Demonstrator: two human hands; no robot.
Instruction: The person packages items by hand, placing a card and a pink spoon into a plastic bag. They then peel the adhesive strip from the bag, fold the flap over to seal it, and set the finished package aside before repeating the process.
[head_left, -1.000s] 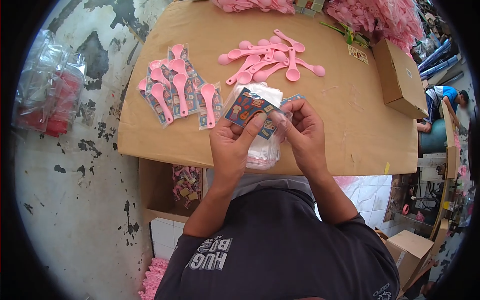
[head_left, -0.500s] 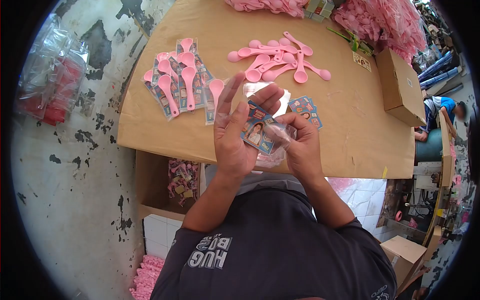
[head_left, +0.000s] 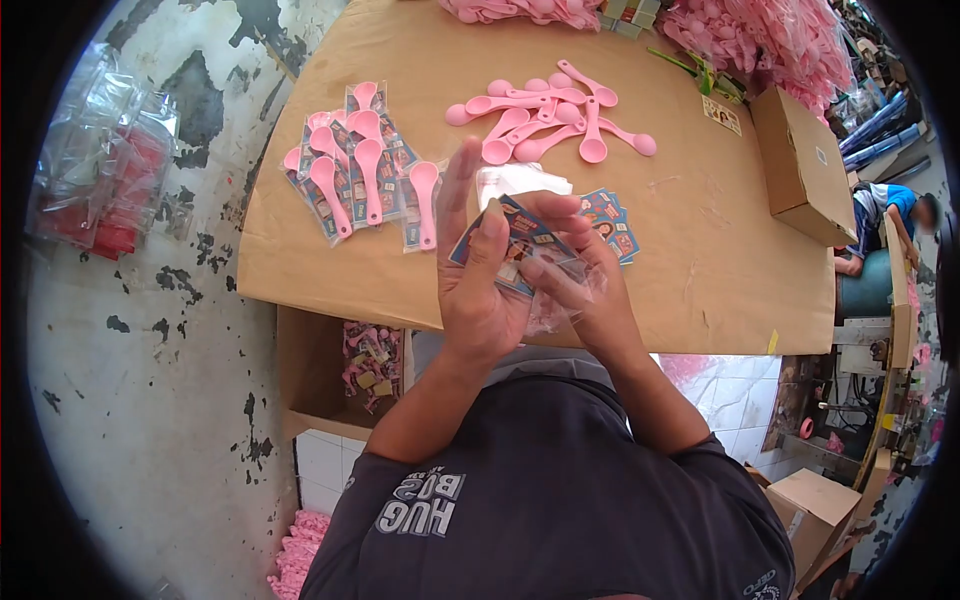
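Observation:
My left hand (head_left: 478, 300) pinches a blue printed card (head_left: 510, 235) under its thumb, with the index finger stretched upward. My right hand (head_left: 606, 310) grips a clear plastic bag (head_left: 560, 312) whose film overlaps the card's lower right part. Beyond my hands lies a pile of clear bags (head_left: 522, 180), bright with glare. More printed cards (head_left: 622, 243) are fanned on the table just past my right hand. To the left, pink measuring spoons (head_left: 368, 172) lie in clear bags with cards. Loose pink spoons (head_left: 593, 148) are heaped farther back.
Brown paper covers the table (head_left: 700, 290). A cardboard box (head_left: 800, 170) stands at its right edge, and bagged pink spoons (head_left: 755, 45) are piled at the back. Below the left side is an open carton (head_left: 310, 370). A person (head_left: 885, 215) is at the far right.
The card has turned and shifted left and up, and my left thumb now lies over it. My right fingers have moved in closer beneath the card with the bag.

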